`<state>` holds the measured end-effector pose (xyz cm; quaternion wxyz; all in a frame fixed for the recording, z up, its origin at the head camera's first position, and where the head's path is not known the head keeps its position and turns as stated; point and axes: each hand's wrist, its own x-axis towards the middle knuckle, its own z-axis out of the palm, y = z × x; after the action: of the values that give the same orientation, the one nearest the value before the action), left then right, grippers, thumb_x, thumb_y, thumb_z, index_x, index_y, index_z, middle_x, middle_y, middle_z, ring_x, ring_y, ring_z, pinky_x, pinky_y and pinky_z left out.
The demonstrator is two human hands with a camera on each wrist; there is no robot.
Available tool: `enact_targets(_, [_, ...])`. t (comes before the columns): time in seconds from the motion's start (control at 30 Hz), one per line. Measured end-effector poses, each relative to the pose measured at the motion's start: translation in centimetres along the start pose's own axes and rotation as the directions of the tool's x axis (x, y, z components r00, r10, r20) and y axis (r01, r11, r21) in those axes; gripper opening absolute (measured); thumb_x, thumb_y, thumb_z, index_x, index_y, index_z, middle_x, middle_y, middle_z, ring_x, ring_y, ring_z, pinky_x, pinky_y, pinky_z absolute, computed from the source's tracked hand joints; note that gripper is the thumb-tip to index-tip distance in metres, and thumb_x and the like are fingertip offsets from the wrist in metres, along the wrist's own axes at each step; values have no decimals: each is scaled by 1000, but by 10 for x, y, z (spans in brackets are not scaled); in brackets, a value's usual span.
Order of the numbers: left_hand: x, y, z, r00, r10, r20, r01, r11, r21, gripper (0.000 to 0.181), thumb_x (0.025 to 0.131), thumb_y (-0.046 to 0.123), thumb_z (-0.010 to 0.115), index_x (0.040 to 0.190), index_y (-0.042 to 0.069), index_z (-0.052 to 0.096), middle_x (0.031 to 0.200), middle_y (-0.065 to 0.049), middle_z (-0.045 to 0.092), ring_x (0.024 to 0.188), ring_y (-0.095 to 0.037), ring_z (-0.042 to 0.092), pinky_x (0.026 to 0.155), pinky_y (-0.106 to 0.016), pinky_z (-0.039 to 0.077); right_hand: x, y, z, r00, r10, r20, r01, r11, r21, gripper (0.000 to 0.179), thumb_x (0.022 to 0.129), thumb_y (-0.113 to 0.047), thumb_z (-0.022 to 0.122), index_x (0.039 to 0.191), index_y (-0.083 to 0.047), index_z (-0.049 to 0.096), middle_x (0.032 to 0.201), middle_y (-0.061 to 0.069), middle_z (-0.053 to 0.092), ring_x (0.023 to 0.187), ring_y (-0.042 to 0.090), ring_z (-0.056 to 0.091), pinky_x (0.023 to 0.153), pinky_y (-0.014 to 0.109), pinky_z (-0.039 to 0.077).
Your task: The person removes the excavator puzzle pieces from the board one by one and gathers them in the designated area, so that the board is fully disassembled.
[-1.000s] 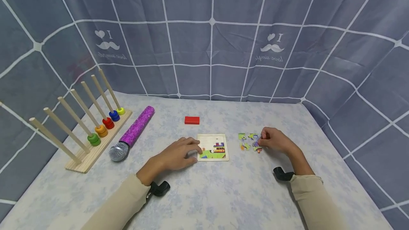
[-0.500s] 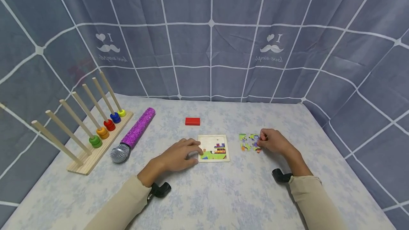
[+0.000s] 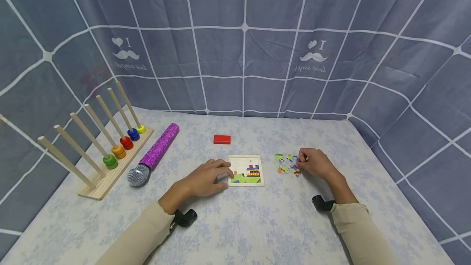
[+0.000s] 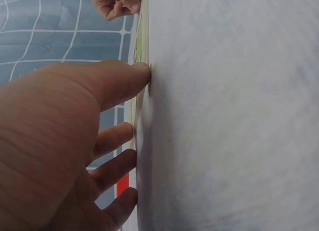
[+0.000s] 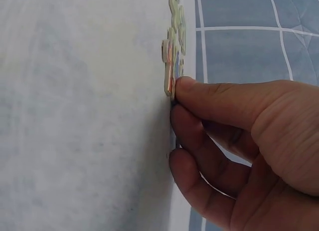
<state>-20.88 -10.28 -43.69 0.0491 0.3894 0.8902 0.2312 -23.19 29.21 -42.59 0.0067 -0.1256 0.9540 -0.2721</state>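
Note:
A square wooden puzzle tray lies mid-table, partly filled with a colourful picture of green ground and a train-like shape. My left hand rests at its left side, fingers relaxed. In the left wrist view the thumb and index finger of that hand touch the edge of the tray. Right of the tray lie several loose jigsaw pieces. With curled thumb and index finger, my right hand pinches the rightmost puzzle piece by its edge, low over the table.
On the left stands a wooden peg rack with coloured rings. Beside it lies a microphone with a glittery purple handle. A red block sits behind the tray. A grey-blue gridded curtain encloses the table's back and sides.
The right hand has shifted very slightly left at the loose pieces. The left hand stays at the tray, and the things on the table keep their places.

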Motion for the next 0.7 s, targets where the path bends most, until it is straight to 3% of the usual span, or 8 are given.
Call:
enact_targets(0.33, [2,-2,-2,1000,3,3,-3,1000,18,25,96,23,71,120,20,69,142,-10,54,126,-30,49,102,-50,41,3,-3,-6,1000,-8,18,7,999,37,32,92,0,71,77,-10,45,82,3,60,64,17,46,56,31,35])
enact_targets(0.47, [2,-3,-1,1000,4,0,-4,1000,12,24,95,23,72,119,20,69,141,-10,54,124,-30,50,100,-50,42,4,-12,-2,997,-62,39,59,997,53,21,94,-2,69,85,-10,52,87,2,64,74,16,57,59,33,43])
enact_targets(0.63, [1,-3,2,1000,0,2,0,1000,-2,24,94,22,73,118,19,69,141,-10,55,121,-30,51,97,-49,43,9,-39,13,962,-219,166,206,974,95,4,96,-9,69,99,-8,66,94,-1,66,81,16,61,67,36,51])
enact_targets(0.7, [1,-3,3,1000,-10,6,10,1000,3,24,94,23,73,118,20,69,141,-9,55,122,-29,51,98,-48,43,12,-53,21,938,-281,201,269,959,84,12,97,-11,70,107,-5,70,98,0,66,87,17,62,75,38,52])
